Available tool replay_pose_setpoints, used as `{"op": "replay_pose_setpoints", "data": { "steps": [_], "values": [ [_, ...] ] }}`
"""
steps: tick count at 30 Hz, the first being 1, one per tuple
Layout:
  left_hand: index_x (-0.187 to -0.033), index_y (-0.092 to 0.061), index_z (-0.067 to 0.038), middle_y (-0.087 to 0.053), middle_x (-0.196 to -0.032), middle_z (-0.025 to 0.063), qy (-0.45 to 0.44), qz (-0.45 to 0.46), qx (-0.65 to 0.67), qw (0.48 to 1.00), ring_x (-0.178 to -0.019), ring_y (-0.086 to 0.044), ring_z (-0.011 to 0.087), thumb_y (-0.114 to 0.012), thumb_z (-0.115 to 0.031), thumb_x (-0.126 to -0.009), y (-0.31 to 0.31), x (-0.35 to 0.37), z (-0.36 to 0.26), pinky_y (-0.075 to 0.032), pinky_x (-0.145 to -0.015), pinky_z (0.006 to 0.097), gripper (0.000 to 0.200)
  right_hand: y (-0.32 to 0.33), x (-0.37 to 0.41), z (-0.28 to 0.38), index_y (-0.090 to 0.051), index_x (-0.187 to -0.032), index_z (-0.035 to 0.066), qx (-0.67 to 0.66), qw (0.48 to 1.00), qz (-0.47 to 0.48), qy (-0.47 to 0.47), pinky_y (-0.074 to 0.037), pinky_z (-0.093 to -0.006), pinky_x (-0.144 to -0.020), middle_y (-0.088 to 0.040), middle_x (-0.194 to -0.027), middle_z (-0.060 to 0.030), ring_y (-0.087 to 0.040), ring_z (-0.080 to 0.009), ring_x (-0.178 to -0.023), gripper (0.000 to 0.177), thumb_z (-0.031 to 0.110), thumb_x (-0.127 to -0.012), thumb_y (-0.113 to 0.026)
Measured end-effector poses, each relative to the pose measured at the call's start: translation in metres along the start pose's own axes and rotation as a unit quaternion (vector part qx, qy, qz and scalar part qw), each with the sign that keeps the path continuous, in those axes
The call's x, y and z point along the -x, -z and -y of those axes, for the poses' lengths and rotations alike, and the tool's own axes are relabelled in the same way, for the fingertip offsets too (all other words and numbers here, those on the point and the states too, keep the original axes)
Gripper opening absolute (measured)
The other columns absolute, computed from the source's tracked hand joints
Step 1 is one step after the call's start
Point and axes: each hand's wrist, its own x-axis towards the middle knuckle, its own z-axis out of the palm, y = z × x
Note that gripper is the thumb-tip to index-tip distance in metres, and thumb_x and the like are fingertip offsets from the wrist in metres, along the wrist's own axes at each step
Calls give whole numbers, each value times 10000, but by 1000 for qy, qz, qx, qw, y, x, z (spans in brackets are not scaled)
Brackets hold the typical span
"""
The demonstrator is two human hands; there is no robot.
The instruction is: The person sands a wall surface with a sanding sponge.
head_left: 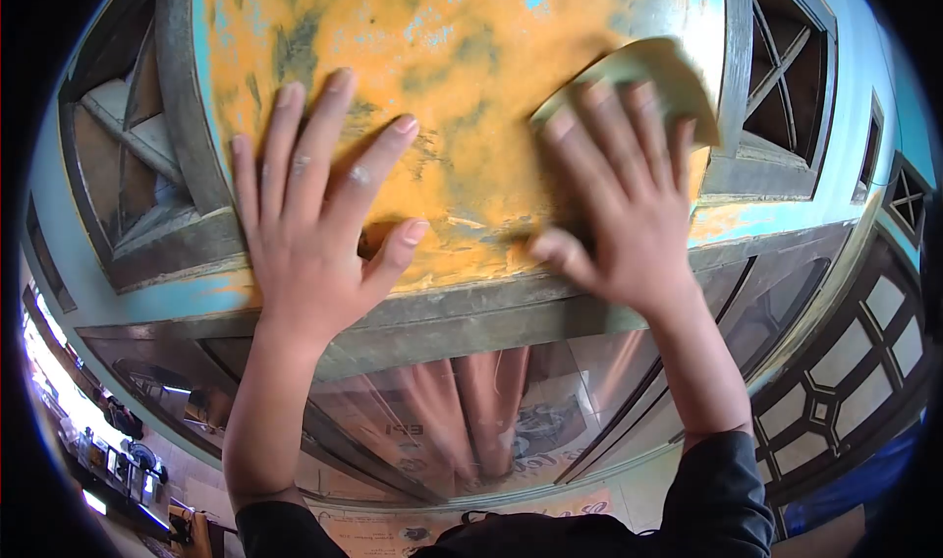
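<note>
My left hand (309, 234) lies flat on the worn yellow-orange wall panel (442, 77), fingers spread, with pale dust on some of them. It holds nothing. To the right, my right hand (629, 204) presses a bent, greenish-tan sheet that looks like sandpaper (678, 77) against the same panel. Its fingers stretch over the sheet, and the thumb rests near the panel's lower edge. The sheet's upper and right edges stick out past my fingertips; the part under the hand is hidden. Blue and dark patches show through the panel's paint.
Dark wooden frames with crossed bars, one left (138, 126) and one right (786, 67), flank the panel. Below runs a grey wooden ledge (452, 312) above glass with brown curtains (462, 401) behind it. A dark lattice door (835, 381) is at lower right.
</note>
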Motion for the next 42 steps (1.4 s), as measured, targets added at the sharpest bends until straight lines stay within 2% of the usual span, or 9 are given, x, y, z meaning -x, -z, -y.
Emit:
{"op": "replay_pose_setpoints", "data": {
  "steps": [3, 8, 12, 16, 22, 26, 32, 36, 42],
  "values": [
    [-1433, -582, -184, -405, -1600, 156, 11, -11, -12, 1000, -1493, -310, 435, -471, -571, -998, -2, 1, 1, -156, -1176, 672, 593, -20, 32, 8, -508, -1505, 295, 39, 977, -13, 210, -134, -574, -1234, -408, -1608, -89, -308, -365, -1511, 746, 763, -931, -413],
    [-1447, -569, -172, -388, -1610, 167, 22, -37, -3, 999, -1497, -300, 456, -498, -544, -986, -9, 1, 5, -164, -1160, 702, 596, 3, 9, -39, -544, -1480, 281, 20, 998, -50, -13, -150, -585, -1219, -438, -1577, -114, -336, -387, -1488, 733, 758, -955, -356],
    [-1456, -558, -164, -375, -1615, 186, 22, -28, -13, 999, -1499, -289, 470, -496, -547, -987, -6, 1, 5, -170, -1166, 689, 609, -13, 44, 17, -372, -1575, 356, 55, 976, 65, 199, 10, -598, -1249, -371, -1632, -22, -251, -299, -1542, 770, 774, -973, -135],
    [-1466, -547, -155, -365, -1615, 206, 11, -19, -12, 1000, -1501, -280, 478, -482, -556, -993, -7, 0, 8, -175, -1170, 677, 624, 6, 17, -29, -490, -1517, 348, 8, 999, 40, -32, -67, -606, -1230, -364, -1631, -107, -275, -368, -1526, 739, 777, -965, -249],
    [-1510, -499, -161, -346, -1626, 198, -5, 22, -31, 999, -1500, -261, 495, -423, -603, -1008, 0, 6, 23, -165, -1174, 678, 673, -22, 46, 10, -419, -1554, 368, 62, 972, 13, 226, -41, -587, -1244, -346, -1647, -45, -251, -337, -1541, 741, 767, -978, -179],
    [-1537, -466, -175, -306, -1650, 175, 12, 47, -86, 995, -1511, -228, 493, -390, -625, -1014, 5, 21, 41, -144, -1175, 689, 694, 1, 26, -24, -458, -1544, 287, -29, 998, 5, -52, -43, -599, -1232, -375, -1623, -114, -263, -363, -1534, 718, 723, -982, -362],
    [-1539, -467, -188, -297, -1657, 162, 16, 42, -27, 999, -1531, -217, 443, -391, -580, -1027, 6, 24, 36, -112, -1185, 680, 649, -23, 34, 40, -426, -1550, 364, 57, 987, 32, 148, -24, -592, -1244, -334, -1649, -62, -214, -342, -1552, 715, 757, -981, -246],
    [-1534, -476, -202, -308, -1654, 156, 10, 43, -7, 999, -1532, -227, 428, -439, -520, -1020, 9, 27, 36, -134, -1198, 651, 606, -10, 16, 12, -468, -1537, 242, -5, 996, -25, -81, -66, -642, -1219, -343, -1640, -107, -234, -369, -1539, 727, 692, -968, -438],
    [-1527, -488, -205, -311, -1655, 148, 6, 28, -1, 1000, -1528, -236, 431, -458, -501, -1013, 8, 25, 37, -157, -1202, 636, 594, -24, 36, 53, -410, -1548, 393, 54, 990, 48, 124, -48, -583, -1250, -374, -1629, -36, -275, -294, -1535, 692, 756, -985, -237]
  ]
}}
